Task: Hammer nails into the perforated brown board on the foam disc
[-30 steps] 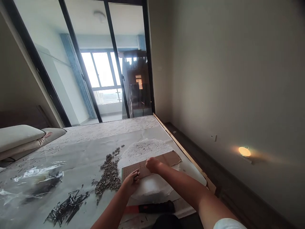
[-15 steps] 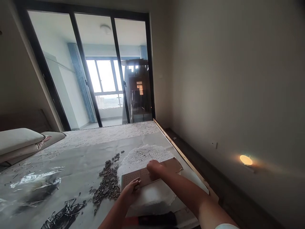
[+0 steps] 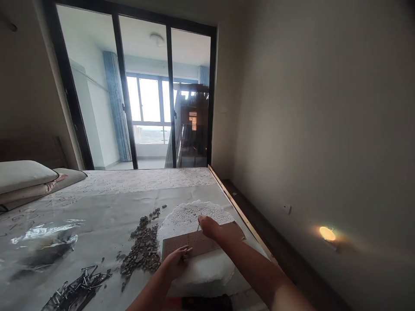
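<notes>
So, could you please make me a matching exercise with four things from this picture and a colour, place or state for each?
Column one:
1. Board
2. Nails
3. Gravel
4. Curtains

Column two:
A. Grey bits, just left of the board
B. Blue, hanging beyond the glass
C. Flat and brown
D. Thin and dark, heaped at the picture's bottom edge

Right pairs: 1-C, 2-D, 3-A, 4-B.

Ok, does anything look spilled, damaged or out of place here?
Yes. Loose gray rubble and a heap of nail-like pieces lie on a gray sheet over a mattress, an odd spot for such things. The right end of the brown strip also looks ragged, though whether it's torn is hard to tell.
</notes>
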